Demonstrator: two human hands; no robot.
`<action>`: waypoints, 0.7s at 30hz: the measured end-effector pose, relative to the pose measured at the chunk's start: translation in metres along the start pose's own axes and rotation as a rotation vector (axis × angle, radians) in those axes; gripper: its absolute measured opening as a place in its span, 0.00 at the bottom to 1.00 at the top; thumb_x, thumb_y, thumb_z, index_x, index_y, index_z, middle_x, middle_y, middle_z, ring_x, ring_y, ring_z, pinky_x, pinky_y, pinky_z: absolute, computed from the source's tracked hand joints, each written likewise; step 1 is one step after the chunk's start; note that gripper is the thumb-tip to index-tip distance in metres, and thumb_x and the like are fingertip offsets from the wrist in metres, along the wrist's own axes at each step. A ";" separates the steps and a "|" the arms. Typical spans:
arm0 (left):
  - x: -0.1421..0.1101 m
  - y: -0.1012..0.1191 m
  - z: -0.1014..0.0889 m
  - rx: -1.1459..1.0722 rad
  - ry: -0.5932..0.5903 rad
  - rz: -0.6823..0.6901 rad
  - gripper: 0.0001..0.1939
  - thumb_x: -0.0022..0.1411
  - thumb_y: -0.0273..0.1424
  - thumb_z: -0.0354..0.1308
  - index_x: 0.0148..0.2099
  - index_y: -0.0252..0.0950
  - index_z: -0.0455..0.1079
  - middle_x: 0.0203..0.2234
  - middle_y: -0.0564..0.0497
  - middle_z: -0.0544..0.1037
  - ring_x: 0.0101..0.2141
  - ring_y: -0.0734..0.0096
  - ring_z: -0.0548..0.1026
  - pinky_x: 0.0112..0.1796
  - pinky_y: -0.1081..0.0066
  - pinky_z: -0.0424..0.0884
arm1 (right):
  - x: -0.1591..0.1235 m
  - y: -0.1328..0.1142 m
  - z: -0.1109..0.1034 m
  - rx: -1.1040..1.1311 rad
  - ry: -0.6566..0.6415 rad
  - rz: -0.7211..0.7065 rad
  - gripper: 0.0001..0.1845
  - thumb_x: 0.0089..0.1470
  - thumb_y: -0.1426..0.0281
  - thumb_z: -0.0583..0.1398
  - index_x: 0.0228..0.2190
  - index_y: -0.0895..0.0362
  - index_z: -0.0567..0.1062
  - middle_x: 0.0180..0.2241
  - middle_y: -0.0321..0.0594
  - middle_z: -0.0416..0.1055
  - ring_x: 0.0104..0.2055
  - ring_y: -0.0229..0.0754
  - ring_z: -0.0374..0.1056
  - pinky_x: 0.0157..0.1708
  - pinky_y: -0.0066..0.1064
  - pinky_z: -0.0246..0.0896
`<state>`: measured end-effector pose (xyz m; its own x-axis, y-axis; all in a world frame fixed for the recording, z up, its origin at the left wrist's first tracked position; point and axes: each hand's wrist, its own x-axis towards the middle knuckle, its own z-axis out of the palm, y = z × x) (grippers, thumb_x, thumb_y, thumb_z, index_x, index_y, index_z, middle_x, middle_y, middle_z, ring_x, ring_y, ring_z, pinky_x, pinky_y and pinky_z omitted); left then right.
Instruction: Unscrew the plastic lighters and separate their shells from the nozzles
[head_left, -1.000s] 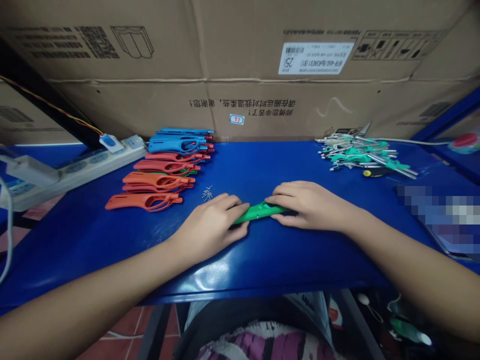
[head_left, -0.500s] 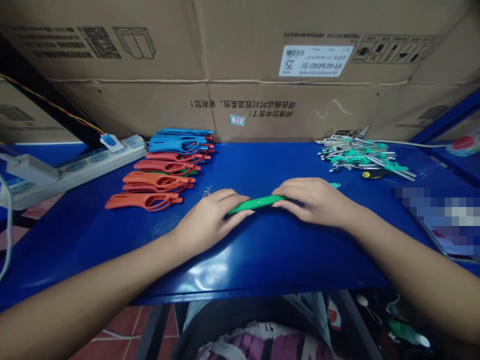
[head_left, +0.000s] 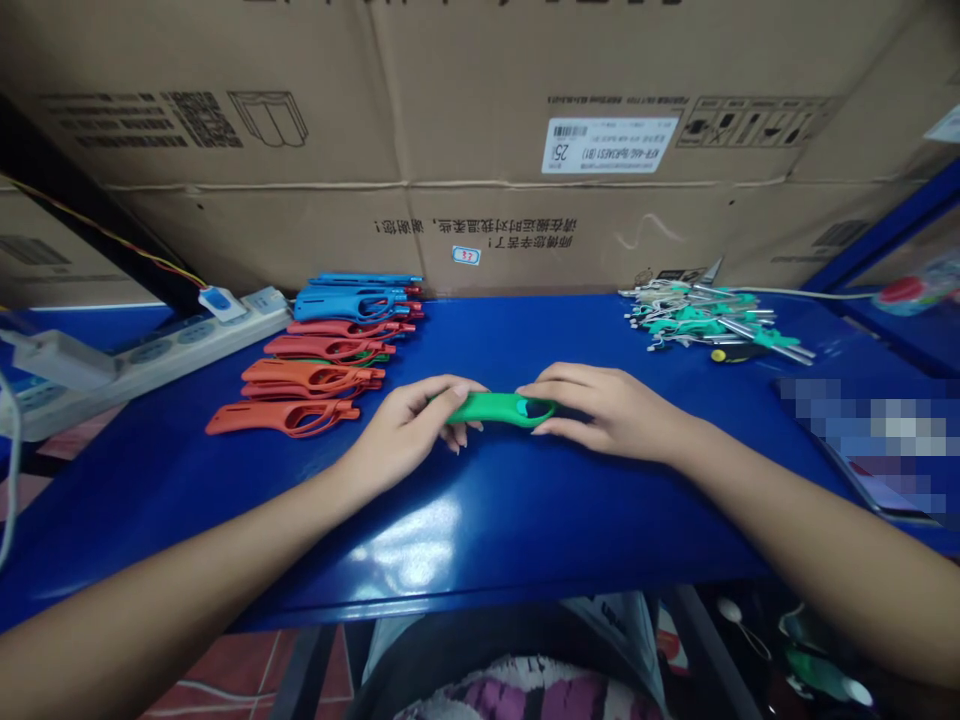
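Observation:
A green plastic handle piece point(head_left: 501, 408) is held between both hands, just above the blue table point(head_left: 525, 500). My left hand point(head_left: 405, 435) pinches its left end with curled fingers. My right hand point(head_left: 607, 410) grips its right end, fingers wrapped over the top. To the left lies a row of orange, red and blue handle pieces point(head_left: 322, 360). At the far right sits a pile of metal and teal parts point(head_left: 712, 322).
Cardboard boxes point(head_left: 480, 150) wall off the back of the table. A white power strip point(head_left: 150, 350) with a plug and wires lies at the left. A blurred flat object point(head_left: 877, 430) rests at the right edge. Bags show under the table front.
The green piece has been lifted slightly off the table and turned, so its oval opening faces up. Both hands shifted a little leftward with it.

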<state>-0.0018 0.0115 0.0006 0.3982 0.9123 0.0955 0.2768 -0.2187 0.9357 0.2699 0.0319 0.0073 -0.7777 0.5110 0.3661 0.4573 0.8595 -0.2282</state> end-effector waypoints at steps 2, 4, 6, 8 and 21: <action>-0.004 0.004 -0.001 0.259 0.015 0.209 0.17 0.68 0.42 0.58 0.48 0.34 0.77 0.32 0.48 0.82 0.29 0.69 0.79 0.33 0.72 0.76 | 0.000 -0.003 0.002 0.046 0.044 -0.025 0.17 0.67 0.63 0.55 0.52 0.56 0.73 0.47 0.47 0.76 0.47 0.43 0.74 0.45 0.34 0.70; -0.008 0.005 -0.002 0.458 0.010 0.404 0.14 0.66 0.39 0.62 0.48 0.36 0.78 0.36 0.48 0.82 0.34 0.69 0.80 0.37 0.72 0.75 | 0.000 -0.006 0.002 0.068 0.077 -0.053 0.14 0.68 0.66 0.54 0.50 0.56 0.74 0.46 0.46 0.78 0.47 0.42 0.74 0.46 0.33 0.69; -0.011 0.005 -0.002 0.523 -0.008 0.509 0.13 0.67 0.37 0.61 0.49 0.36 0.78 0.36 0.48 0.82 0.34 0.70 0.80 0.37 0.73 0.74 | -0.001 -0.009 0.002 0.058 0.095 -0.073 0.11 0.68 0.67 0.55 0.47 0.55 0.74 0.44 0.44 0.79 0.46 0.41 0.75 0.44 0.31 0.69; -0.012 0.004 -0.001 0.513 -0.013 0.542 0.12 0.69 0.35 0.60 0.50 0.36 0.77 0.35 0.48 0.82 0.34 0.70 0.80 0.37 0.74 0.74 | -0.001 -0.012 0.001 0.042 0.116 -0.071 0.10 0.67 0.68 0.55 0.44 0.55 0.75 0.42 0.43 0.80 0.43 0.41 0.76 0.41 0.31 0.69; -0.005 0.003 -0.003 0.399 0.090 0.438 0.11 0.67 0.36 0.62 0.46 0.36 0.80 0.36 0.49 0.84 0.33 0.69 0.81 0.38 0.72 0.76 | 0.000 -0.005 -0.009 -0.074 0.031 0.093 0.12 0.65 0.65 0.57 0.48 0.55 0.73 0.45 0.45 0.78 0.46 0.46 0.74 0.44 0.37 0.67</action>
<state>-0.0052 0.0071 0.0041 0.4785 0.7299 0.4882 0.4179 -0.6782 0.6044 0.2709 0.0278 0.0164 -0.7174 0.5876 0.3743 0.5583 0.8062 -0.1957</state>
